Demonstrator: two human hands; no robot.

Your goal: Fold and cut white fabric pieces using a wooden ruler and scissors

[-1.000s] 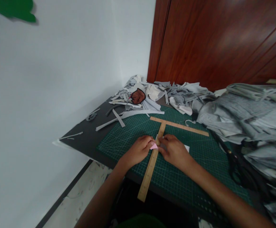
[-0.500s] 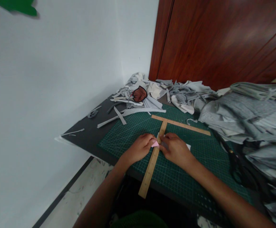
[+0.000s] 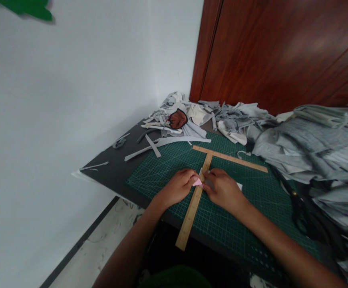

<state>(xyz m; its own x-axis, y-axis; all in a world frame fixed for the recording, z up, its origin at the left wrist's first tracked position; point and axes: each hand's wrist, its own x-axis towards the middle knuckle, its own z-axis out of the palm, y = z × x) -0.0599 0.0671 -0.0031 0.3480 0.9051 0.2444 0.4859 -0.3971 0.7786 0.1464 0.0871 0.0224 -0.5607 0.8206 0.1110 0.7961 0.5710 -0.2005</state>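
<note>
My left hand (image 3: 181, 185) is closed, with thumb and fingers pinching a small pink piece (image 3: 197, 183), paper or cloth, at the left edge of a long wooden ruler (image 3: 193, 204). Across that ruler, close to the left fingertips, my right hand (image 3: 223, 185) has its fingers bent and pressed together. Something greyish shows between its thumb and fingers, too unclear to name. A white piece (image 3: 239, 186) sticks out from under the right hand. The ruler lies on a green cutting mat (image 3: 162, 180), its near end jutting past the table edge.
A second wooden ruler (image 3: 230, 158) crosses the far end, forming a T. Black-handled scissors (image 3: 299, 212) lie at the mat's right. Grey cloth (image 3: 317, 140) is heaped on the right, with scraps (image 3: 191, 114) at the back around a brown, black-edged piece (image 3: 177, 119). A wall (image 3: 102, 80) stands left.
The whole view has shifted slightly, so everything appears a little farther right. Both hands keep nearly the same pose at the ruler; the pink piece looks slightly tilted compared with before.
</note>
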